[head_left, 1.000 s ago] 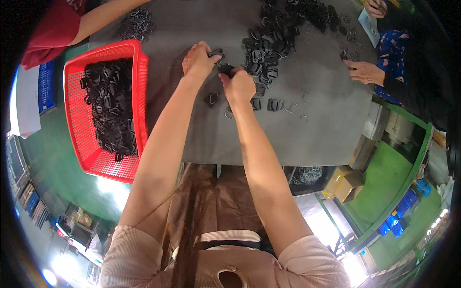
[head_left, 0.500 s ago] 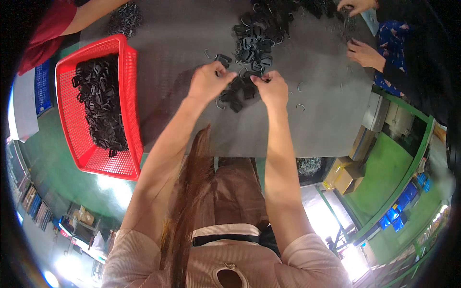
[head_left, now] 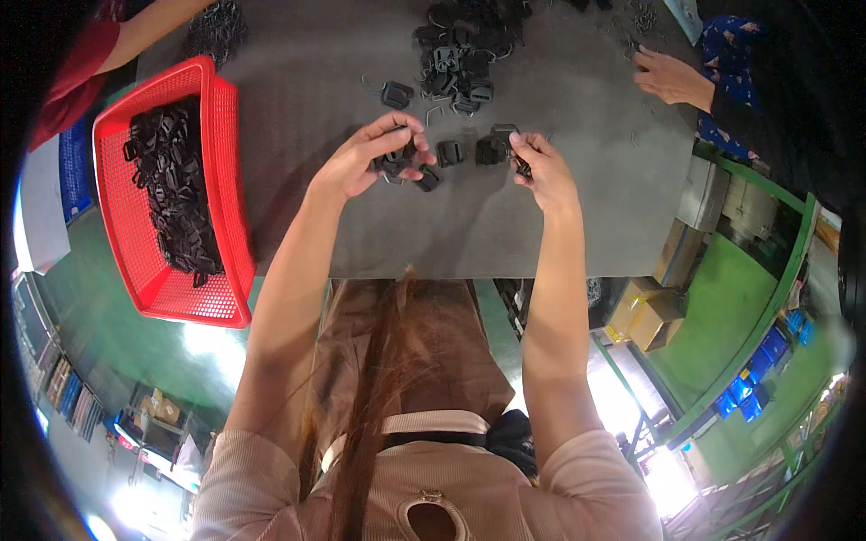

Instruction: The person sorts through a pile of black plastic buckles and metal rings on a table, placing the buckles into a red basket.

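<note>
My left hand (head_left: 359,162) is curled around several black plastic buckles (head_left: 393,162), partly hidden by the fingers. Off to the right, my right hand (head_left: 550,174) pinches a black buckle (head_left: 503,142) between thumb and fingers; more dark pieces show in its grip. Between the hands a loose black buckle (head_left: 449,153) lies on the grey table (head_left: 433,248). Farther off, another buckle (head_left: 396,94) lies apart from a heap of black buckles (head_left: 462,63) mixed with thin metal wire hooks. One wire hook (head_left: 435,115) sits just beyond the hands.
At the left stands a red basket (head_left: 233,180) part-filled with black plastic pieces. A co-worker's hand (head_left: 672,81) rests at the right side of the table; another person's arm (head_left: 149,38) reaches in at far left, near a wire heap (head_left: 216,32). A cardboard box (head_left: 654,316) is below right.
My hands have drawn apart, each taking hold of buckles from the near end of the heap. Fewer buckles lie between them, and the view has shifted slightly.
</note>
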Demonstrator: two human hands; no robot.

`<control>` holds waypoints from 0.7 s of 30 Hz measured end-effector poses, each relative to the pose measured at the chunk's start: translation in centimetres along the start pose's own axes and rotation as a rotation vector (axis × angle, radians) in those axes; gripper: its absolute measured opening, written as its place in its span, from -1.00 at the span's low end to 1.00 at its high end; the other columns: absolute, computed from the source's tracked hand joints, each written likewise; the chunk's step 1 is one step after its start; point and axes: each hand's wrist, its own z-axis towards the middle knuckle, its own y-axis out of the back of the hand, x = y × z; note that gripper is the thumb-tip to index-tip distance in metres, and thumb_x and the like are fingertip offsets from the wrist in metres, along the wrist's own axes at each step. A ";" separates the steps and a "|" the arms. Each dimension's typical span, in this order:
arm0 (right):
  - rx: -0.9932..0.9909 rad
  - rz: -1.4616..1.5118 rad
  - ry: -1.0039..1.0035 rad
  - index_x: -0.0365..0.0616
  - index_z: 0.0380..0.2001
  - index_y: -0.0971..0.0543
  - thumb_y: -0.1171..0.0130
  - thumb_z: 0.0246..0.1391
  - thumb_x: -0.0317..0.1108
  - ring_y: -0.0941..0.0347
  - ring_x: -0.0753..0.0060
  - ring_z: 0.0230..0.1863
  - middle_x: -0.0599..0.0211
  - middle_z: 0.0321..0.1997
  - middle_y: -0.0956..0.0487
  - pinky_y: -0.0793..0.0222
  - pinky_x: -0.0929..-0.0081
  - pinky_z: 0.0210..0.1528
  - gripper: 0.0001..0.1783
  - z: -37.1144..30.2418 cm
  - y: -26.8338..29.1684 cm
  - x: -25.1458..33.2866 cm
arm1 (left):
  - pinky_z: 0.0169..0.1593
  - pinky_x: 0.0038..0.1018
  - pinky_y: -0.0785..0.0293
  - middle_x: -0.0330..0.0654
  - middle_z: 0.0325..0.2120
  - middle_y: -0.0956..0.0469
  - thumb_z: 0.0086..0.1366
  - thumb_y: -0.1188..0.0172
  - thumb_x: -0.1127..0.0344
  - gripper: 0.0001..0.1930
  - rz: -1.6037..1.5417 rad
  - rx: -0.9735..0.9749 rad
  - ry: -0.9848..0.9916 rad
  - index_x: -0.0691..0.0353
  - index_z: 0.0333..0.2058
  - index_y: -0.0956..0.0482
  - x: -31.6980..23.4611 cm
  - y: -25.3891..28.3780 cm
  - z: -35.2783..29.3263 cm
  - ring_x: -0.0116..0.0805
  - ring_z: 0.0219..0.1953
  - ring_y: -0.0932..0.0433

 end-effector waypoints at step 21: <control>0.239 0.094 0.201 -0.20 -0.04 -0.37 0.03 0.01 -0.57 -0.33 0.38 0.01 0.23 0.01 -0.42 -0.22 0.45 0.02 -0.62 -1.8 7.1 0.5 | -0.35 -0.40 -0.42 -0.18 -0.30 -0.43 0.12 -0.14 0.28 -0.82 0.175 -0.011 0.026 0.21 -0.36 -0.39 3.0 -2.8 0.9 -0.34 -0.29 -0.47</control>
